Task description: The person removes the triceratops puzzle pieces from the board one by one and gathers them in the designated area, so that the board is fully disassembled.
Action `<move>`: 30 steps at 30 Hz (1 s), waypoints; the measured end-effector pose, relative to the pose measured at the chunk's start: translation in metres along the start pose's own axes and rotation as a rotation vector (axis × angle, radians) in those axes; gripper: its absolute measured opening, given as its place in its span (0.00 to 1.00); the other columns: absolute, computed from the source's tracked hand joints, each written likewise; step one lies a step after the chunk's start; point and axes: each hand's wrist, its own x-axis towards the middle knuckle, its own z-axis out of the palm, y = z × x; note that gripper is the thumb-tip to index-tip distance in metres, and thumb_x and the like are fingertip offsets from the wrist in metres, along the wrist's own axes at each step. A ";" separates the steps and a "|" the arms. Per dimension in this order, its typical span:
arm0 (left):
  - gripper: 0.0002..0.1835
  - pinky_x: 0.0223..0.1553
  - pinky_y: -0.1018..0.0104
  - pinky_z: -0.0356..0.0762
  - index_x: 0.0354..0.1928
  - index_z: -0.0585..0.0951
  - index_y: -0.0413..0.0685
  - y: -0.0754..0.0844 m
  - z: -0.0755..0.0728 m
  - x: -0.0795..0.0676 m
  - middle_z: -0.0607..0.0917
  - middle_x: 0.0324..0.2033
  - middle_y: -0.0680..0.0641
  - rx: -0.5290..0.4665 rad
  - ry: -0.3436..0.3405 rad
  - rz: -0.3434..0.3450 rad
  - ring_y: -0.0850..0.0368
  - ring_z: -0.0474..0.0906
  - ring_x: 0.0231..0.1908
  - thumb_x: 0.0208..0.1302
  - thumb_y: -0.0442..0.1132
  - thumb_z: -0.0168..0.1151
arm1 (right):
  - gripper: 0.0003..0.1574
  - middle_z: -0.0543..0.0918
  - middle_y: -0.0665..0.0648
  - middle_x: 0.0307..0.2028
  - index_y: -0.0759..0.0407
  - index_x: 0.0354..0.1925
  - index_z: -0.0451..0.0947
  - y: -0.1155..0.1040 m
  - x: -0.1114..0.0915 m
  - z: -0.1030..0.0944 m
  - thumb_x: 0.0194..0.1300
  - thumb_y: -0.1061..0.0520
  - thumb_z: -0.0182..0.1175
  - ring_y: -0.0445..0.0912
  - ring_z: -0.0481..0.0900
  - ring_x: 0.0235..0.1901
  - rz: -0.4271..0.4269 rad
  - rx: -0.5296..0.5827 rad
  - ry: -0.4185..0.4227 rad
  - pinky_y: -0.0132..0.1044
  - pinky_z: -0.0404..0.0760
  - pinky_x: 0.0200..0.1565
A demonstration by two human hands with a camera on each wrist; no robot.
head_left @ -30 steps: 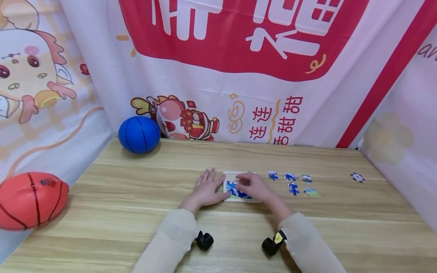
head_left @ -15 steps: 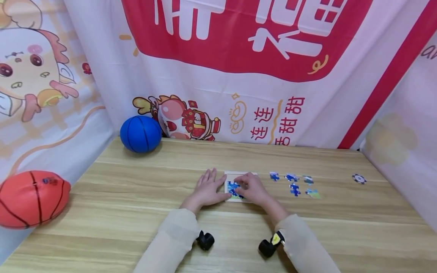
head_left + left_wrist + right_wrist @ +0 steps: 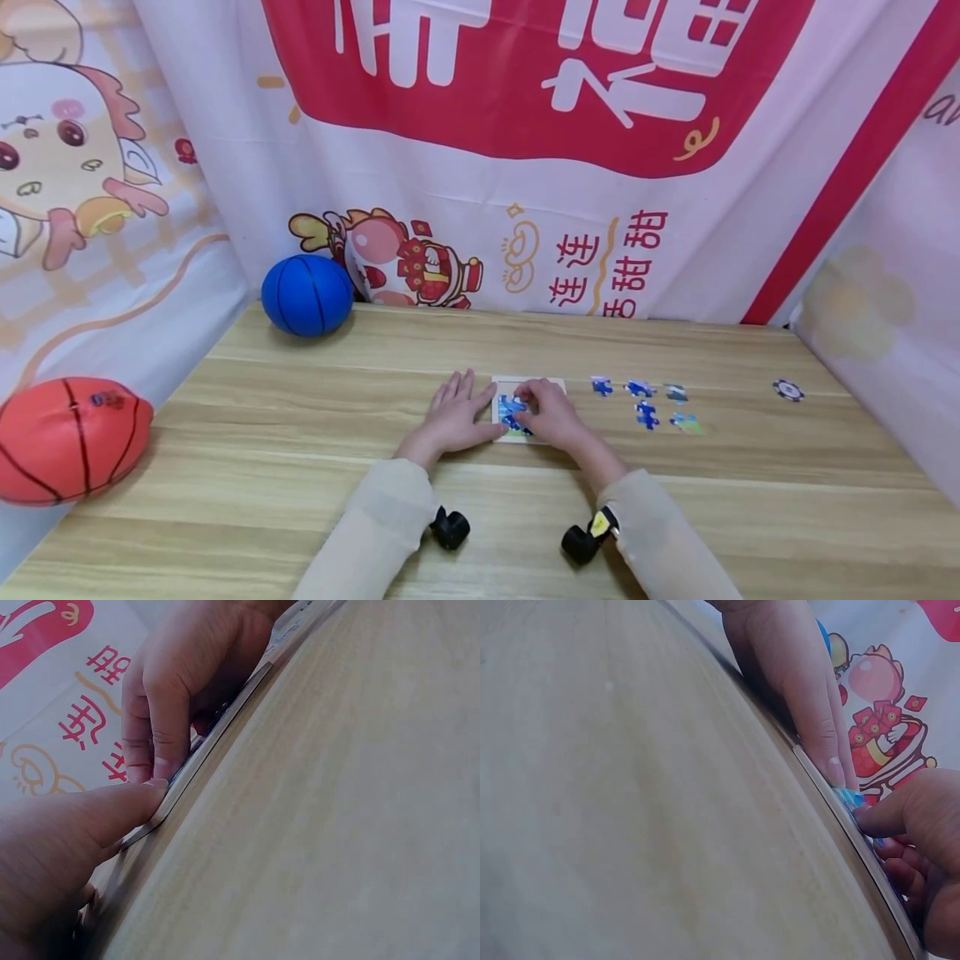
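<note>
A shallow pale puzzle tray (image 3: 506,384) lies on the table, partly filled with blue and green jigsaw pieces (image 3: 507,409). My left hand (image 3: 453,418) is flat at its left side, fingers spread, with the thumb along the tray's edge. Over the tray my right hand (image 3: 553,414) bends its fingers and pinches a blue puzzle piece, mostly hidden under the fingertips. In the right wrist view, the right thumb (image 3: 881,816) sits low at the tray rim, beside light-blue pieces (image 3: 847,797). The left wrist view has both hands' fingertips close together at the rim.
Several loose puzzle pieces (image 3: 647,415) lie right of the tray. Farther right is a round poker chip (image 3: 788,390). A blue ball (image 3: 307,296) stands at the back left corner, a red ball (image 3: 71,442) at the left edge. A printed curtain (image 3: 480,192) hangs behind the table.
My right hand has shifted slightly left over the tray, its fingers working at the pieces. A blue piece now shows higher on the tray's left side. My left hand has stayed put.
</note>
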 end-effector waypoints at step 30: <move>0.38 0.58 0.52 0.30 0.64 0.55 0.58 -0.001 0.000 0.000 0.41 0.64 0.40 0.002 -0.004 0.001 0.45 0.29 0.62 0.53 0.64 0.48 | 0.15 0.71 0.52 0.27 0.60 0.40 0.75 -0.001 -0.004 0.002 0.50 0.64 0.61 0.45 0.67 0.29 0.030 0.096 0.045 0.36 0.68 0.33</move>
